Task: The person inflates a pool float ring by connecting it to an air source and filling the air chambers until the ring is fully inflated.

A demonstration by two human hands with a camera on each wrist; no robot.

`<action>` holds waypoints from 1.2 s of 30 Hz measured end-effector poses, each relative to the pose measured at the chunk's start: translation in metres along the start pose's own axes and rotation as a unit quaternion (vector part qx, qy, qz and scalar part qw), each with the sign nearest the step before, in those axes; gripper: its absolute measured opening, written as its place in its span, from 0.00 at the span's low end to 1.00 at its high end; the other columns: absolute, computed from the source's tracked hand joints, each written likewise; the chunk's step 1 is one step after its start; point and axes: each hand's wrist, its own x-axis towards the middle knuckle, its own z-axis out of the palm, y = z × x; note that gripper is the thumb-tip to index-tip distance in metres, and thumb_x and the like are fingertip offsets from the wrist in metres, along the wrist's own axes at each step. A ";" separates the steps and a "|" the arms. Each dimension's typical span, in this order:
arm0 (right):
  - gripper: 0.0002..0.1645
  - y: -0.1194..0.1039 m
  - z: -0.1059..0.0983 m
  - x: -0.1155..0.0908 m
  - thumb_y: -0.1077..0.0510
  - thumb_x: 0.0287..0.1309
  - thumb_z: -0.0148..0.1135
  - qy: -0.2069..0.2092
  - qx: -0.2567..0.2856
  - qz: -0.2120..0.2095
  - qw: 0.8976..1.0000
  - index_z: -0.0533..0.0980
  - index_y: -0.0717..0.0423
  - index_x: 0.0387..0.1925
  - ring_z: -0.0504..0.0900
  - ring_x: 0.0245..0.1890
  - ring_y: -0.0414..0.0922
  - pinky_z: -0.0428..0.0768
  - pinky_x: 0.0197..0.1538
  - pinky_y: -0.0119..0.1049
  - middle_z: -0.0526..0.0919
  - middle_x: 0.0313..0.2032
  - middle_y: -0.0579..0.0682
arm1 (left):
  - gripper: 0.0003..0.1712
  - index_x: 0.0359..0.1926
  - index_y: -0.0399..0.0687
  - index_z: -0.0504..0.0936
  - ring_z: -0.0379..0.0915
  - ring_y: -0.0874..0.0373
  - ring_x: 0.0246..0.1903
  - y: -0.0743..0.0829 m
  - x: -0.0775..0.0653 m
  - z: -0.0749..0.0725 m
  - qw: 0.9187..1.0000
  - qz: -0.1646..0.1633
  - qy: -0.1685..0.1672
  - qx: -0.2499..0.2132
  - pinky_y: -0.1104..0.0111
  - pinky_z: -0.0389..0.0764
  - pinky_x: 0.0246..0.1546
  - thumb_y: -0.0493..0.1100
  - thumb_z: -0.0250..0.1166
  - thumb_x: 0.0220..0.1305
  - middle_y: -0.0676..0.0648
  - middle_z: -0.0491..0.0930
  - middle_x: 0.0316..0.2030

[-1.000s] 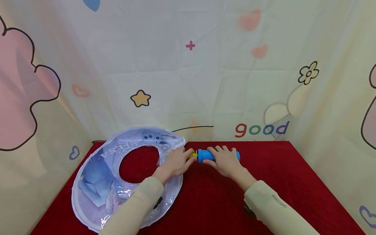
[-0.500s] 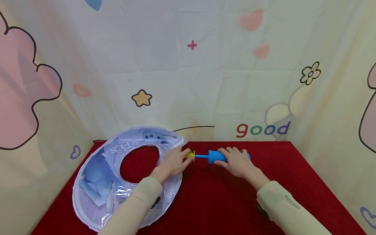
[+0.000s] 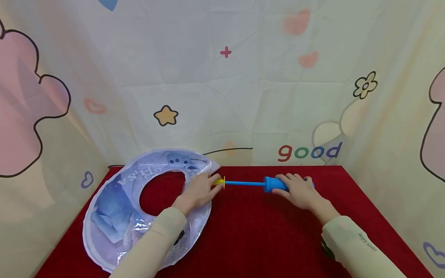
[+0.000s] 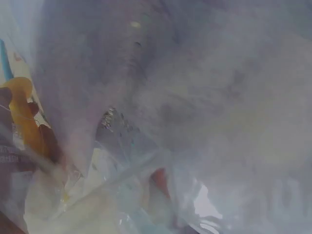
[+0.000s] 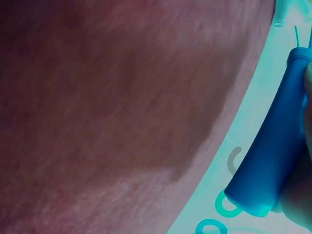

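A blue hand pump (image 3: 276, 184) stretches sideways above the red cloth, its thin blue rod (image 3: 245, 183) drawn far out of the barrel. My right hand (image 3: 299, 191) grips the barrel; in the right wrist view the blue barrel (image 5: 268, 141) shows with fingers wrapped at its right side. At the rod's other end, my left hand (image 3: 198, 191) pinches a yellow end piece (image 3: 219, 182) with a thin disc. That hand lies over the right part of a clear, lilac-and-blue printed swim ring (image 3: 114, 216). Blurred plastic fills most of the left wrist view, with the yellow piece (image 4: 22, 107) at its left edge.
Red cloth (image 3: 264, 239) covers the table. Pale printed curtains (image 3: 215, 96) stand behind it and along both sides. A small dark green object (image 3: 327, 249) lies partly hidden under the right sleeve.
My right hand has slid right with the barrel, drawing out a long stretch of rod. The left hand and yellow end piece have shifted slightly left.
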 end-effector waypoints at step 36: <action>0.39 -0.075 0.011 0.035 0.31 0.66 0.59 0.005 -0.040 -0.012 0.999 0.71 0.49 0.69 0.75 0.55 0.59 0.68 0.53 0.67 0.78 0.56 0.58 | 0.17 0.53 0.52 0.77 0.72 0.51 0.40 0.011 0.005 0.006 1.000 -0.021 -0.011 -0.016 0.53 0.71 0.47 0.54 0.54 0.74 0.50 0.73 0.34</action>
